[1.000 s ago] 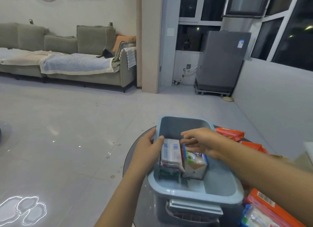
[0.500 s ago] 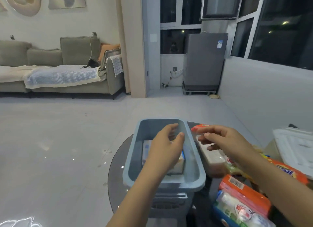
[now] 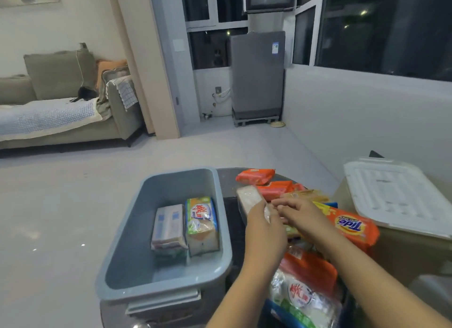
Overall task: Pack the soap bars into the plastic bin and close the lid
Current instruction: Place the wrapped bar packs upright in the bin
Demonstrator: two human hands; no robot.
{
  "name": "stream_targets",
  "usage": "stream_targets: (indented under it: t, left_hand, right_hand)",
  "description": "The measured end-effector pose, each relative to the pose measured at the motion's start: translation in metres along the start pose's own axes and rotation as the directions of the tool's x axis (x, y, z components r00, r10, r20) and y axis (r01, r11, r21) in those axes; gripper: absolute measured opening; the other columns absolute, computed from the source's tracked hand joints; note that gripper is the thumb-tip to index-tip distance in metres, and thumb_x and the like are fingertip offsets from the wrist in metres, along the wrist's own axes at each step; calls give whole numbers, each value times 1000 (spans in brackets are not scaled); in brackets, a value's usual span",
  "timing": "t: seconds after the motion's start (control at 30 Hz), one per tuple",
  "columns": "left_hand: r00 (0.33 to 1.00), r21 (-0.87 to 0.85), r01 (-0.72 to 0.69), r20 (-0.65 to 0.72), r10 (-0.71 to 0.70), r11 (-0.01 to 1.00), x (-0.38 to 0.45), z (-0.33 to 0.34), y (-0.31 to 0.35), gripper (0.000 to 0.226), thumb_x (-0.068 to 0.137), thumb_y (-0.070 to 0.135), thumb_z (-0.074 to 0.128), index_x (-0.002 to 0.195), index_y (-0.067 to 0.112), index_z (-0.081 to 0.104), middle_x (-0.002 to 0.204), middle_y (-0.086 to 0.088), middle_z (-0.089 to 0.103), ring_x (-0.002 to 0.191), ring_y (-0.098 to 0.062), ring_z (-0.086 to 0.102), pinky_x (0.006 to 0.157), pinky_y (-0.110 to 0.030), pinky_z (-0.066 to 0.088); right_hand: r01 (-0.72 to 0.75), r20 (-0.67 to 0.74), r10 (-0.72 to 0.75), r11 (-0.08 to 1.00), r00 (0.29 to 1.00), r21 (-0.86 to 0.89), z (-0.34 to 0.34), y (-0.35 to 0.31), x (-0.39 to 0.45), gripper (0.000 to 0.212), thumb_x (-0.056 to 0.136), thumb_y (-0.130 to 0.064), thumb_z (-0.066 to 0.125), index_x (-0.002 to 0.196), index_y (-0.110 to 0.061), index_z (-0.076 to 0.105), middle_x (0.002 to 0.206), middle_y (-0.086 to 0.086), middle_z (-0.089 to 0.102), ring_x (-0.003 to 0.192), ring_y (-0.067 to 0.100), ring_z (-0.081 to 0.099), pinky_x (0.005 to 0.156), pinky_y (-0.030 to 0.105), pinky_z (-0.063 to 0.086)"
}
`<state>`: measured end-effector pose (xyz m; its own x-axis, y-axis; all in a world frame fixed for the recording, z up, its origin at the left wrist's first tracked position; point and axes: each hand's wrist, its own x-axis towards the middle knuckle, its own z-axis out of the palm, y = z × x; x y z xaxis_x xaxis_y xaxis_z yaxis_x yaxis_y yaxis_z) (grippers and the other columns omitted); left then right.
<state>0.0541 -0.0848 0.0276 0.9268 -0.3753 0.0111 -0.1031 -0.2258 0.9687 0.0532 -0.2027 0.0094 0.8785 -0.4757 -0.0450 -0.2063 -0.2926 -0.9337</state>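
A blue-grey plastic bin (image 3: 221, 232) stands open on a round dark table. Inside it lie a white-and-blue soap pack (image 3: 168, 226) and a green-and-white soap pack (image 3: 201, 221), side by side. To the bin's right is a pile of wrapped soap bars: orange ones (image 3: 255, 176), an orange Tide pack (image 3: 352, 226) and a clear-wrapped white bar (image 3: 250, 198). My left hand (image 3: 263, 226) closes on that white bar. My right hand (image 3: 299, 214) rests on the pile beside it, fingers bent. The white lid (image 3: 398, 195) lies at the right.
More soap packs (image 3: 302, 296) are stacked near the table's front edge, under my arms. The lid rests on a beige surface (image 3: 403, 252) to the right. Beyond the table are grey floor, a sofa (image 3: 61, 112) at left and a grey appliance (image 3: 256, 73) by the window.
My left hand has left the bin and moved right onto the white bar in the pile. My right hand has dropped onto the pile. The view has swung right, showing the lid.
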Motion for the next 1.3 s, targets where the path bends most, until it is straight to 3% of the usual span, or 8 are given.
stream_targets:
  t: [0.1, 0.23, 0.37, 0.53, 0.8, 1.03, 1.2, 1.3]
  left_hand:
    - [994, -19, 98, -52, -98, 995, 14, 10, -18, 48, 100, 20, 35, 147, 14, 30, 154, -6, 33, 138, -20, 36, 111, -32, 32]
    - [985, -46, 124, -115, -129, 991, 33, 15, -35, 44, 100, 16, 36, 144, 13, 35, 147, -9, 44, 131, -23, 45, 109, -36, 37]
    - [976, -105, 180, -103, -191, 978, 50, 17, -49, 47, 99, 17, 37, 146, 15, 35, 146, -11, 47, 131, -28, 47, 110, -42, 37]
    - [972, -231, 214, -48, -231, 949, 56, 19, -61, 46, 99, 19, 40, 144, 20, 39, 139, -11, 54, 125, -28, 54, 106, -48, 41]
    - [982, -378, 166, -21, -188, 911, 47, 13, -50, 42, 98, 12, 40, 137, 24, 49, 127, -10, 63, 111, -25, 63, 99, -49, 49]
    - [998, -362, -10, -60, -12, 932, 14, 7, -11, 50, 96, 12, 44, 142, 32, 42, 134, 2, 57, 115, -13, 58, 94, -29, 49]
    - [989, -394, -139, -98, 108, 909, -10, 3, 18, 50, 92, 21, 51, 140, 32, 44, 143, 0, 50, 127, -19, 52, 105, -45, 43]
    - [980, -445, -197, -121, 160, 873, -20, -9, 33, 46, 85, 26, 57, 131, 22, 55, 137, -9, 55, 126, -26, 53, 103, -51, 45]
  right_hand:
    - [-42, 11, 43, 998, 999, -36, 3, 3, 9, 40, 89, -10, 50, 65, -39, 65, 92, -9, 66, 96, 18, 64, 92, 39, 50]
    - [-50, 25, 52, 997, 998, -58, 10, 8, 12, 32, 90, -16, 47, 87, -36, 72, 78, -22, 62, 77, 1, 59, 68, 22, 46]
    - [-93, 88, 108, 982, 990, -166, 17, 10, 15, 32, 93, -21, 42, 116, -15, 63, 108, 3, 65, 97, 17, 58, 86, 31, 45]
    - [-166, 115, 178, 980, 977, -105, 25, 14, 14, 38, 95, -21, 40, 132, -19, 49, 130, 6, 57, 114, 21, 53, 99, 34, 42]
    - [-133, 55, 132, 991, 990, 2, 23, 7, -5, 34, 94, -17, 46, 127, -18, 55, 119, 4, 64, 104, 19, 60, 96, 37, 49]
    - [33, -96, -17, 985, 995, 167, 8, -10, -44, 34, 92, -19, 52, 124, -29, 58, 109, -7, 69, 94, 10, 66, 83, 34, 56]
    - [235, -171, -192, 931, 966, 279, -11, -33, -76, 34, 89, -17, 58, 104, -46, 64, 94, -25, 72, 90, -2, 68, 73, 18, 55]
    - [314, -187, -265, 893, 946, 323, -15, -48, -94, 38, 87, -14, 60, 93, -52, 62, 97, -27, 71, 93, 0, 68, 74, 22, 57]
